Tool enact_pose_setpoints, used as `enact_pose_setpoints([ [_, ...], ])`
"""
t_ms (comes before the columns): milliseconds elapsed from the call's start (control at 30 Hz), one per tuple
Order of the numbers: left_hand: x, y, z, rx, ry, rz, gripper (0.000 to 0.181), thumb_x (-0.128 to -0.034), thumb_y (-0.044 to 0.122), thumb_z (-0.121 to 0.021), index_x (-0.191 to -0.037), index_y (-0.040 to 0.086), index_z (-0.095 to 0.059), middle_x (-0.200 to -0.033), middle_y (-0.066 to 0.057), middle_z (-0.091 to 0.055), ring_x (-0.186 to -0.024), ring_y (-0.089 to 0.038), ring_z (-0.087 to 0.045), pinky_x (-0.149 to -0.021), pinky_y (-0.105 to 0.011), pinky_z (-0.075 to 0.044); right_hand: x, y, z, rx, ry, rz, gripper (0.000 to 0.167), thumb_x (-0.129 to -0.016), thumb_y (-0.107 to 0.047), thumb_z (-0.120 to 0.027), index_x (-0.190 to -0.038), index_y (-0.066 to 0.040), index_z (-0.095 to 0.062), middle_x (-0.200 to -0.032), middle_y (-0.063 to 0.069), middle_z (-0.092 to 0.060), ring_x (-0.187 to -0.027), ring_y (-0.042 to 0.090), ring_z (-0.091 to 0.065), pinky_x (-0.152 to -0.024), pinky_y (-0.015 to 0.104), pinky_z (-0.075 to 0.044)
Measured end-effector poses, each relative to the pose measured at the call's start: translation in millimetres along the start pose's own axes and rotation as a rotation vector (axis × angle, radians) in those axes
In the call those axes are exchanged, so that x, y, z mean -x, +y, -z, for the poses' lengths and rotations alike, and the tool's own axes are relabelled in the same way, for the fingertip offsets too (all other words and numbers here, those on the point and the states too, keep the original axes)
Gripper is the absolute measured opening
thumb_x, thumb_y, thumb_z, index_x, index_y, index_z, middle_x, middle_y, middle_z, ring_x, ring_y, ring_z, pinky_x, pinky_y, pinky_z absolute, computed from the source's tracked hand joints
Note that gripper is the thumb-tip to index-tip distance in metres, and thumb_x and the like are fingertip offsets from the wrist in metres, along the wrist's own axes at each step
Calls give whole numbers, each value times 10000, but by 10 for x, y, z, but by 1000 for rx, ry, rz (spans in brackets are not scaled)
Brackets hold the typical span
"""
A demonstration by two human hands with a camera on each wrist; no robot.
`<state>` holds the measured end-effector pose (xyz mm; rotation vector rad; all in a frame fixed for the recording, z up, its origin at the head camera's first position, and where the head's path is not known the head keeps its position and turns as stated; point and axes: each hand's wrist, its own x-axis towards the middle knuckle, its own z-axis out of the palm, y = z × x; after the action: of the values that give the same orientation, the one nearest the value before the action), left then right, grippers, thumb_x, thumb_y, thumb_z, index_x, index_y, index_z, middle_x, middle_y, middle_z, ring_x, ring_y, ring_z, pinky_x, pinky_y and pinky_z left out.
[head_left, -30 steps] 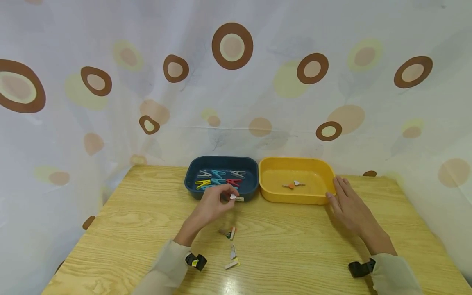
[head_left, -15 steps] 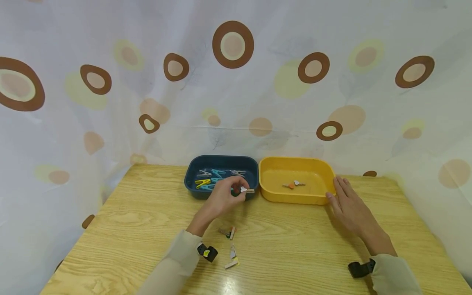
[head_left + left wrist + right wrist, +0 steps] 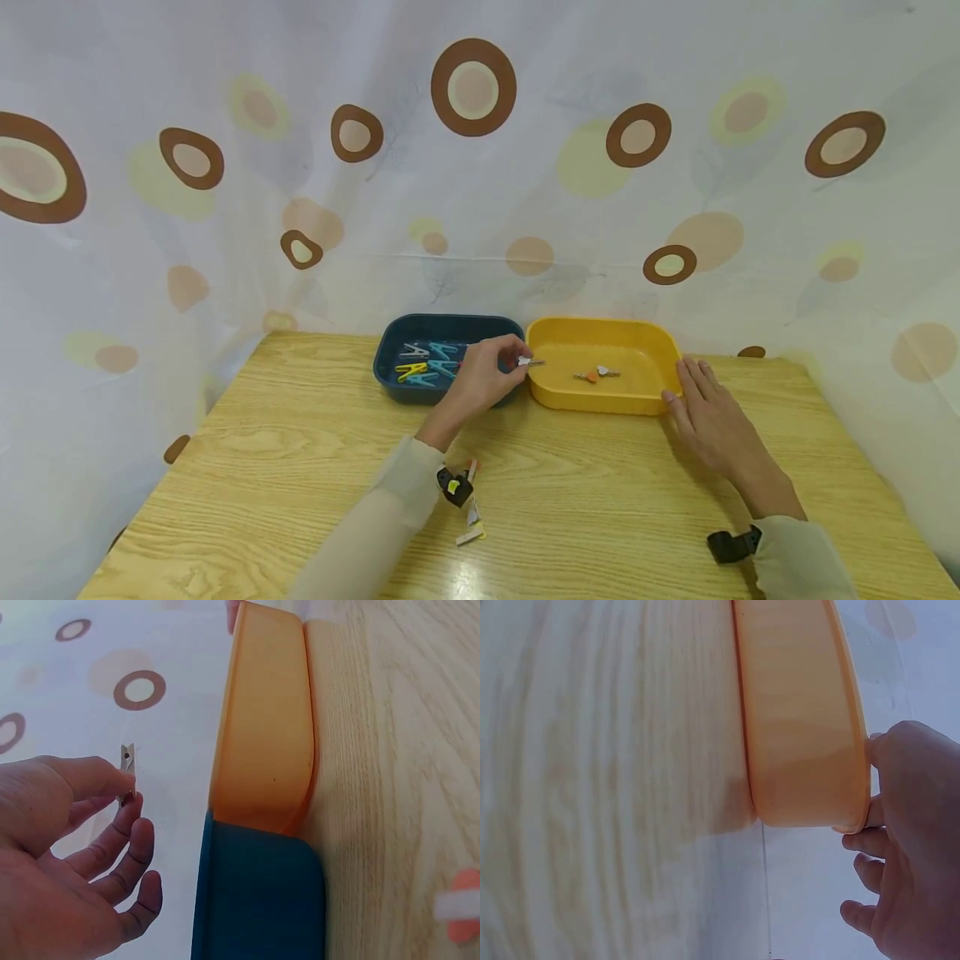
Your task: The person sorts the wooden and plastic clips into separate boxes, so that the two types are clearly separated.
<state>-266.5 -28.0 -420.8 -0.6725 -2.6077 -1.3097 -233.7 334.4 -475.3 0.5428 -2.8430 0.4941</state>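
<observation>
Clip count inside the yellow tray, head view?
2: an orange-heart clip on the yellow tray's floor and a white-heart clip just right of it. Not counted: the held clip in the left hand. The near wall could hide others.

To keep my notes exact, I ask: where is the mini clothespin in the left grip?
In the head view, the mini clothespin is slightly right of centre, pinched by the left grip, near where the blue tray meets the yellow tray.

High head view, forward-down; close wrist views, yellow tray (image 3: 600, 350) in all three.
</observation>
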Motion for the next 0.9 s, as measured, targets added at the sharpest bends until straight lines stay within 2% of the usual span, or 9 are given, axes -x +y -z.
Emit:
enact_pose_setpoints([
  [167, -146, 23, -92, -1, 19, -22, 88, -983, 127, -709, -1062, 99, -736, -965, -16, -708, -834, -148, -624, -746, -234, -522, -4, -24, 11, 15, -19, -21, 681, -1138, -371, -307, -1595, 103, -135, -1649, 328, -129, -1525, 498, -84, -1143, 714, -173],
  [467, -333, 73, -266, -9, 6, 41, 119, -975, 143, -730, -1086, 102, -747, -1042, -35, -717, -861, -140, -653, -735, -207, -541, -7, -38, 14, 29, -16, -36, 678, -1136, -380, -300, -1600, 90, -147, -1643, 326, -161, -1528, 488, -92, -1131, 725, -182],
  [900, -544, 161, -462, -28, -17, 59, 131, -962, 118, -742, -1083, 68, -746, -1041, -46, -731, -873, -141, -659, -757, -181, -534, -10, -37, 11, 17, -17, -32, 680, -1138, -373, -299, -1596, 102, -134, -1638, 341, -152, -1520, 503, -103, -1135, 719, -186],
])
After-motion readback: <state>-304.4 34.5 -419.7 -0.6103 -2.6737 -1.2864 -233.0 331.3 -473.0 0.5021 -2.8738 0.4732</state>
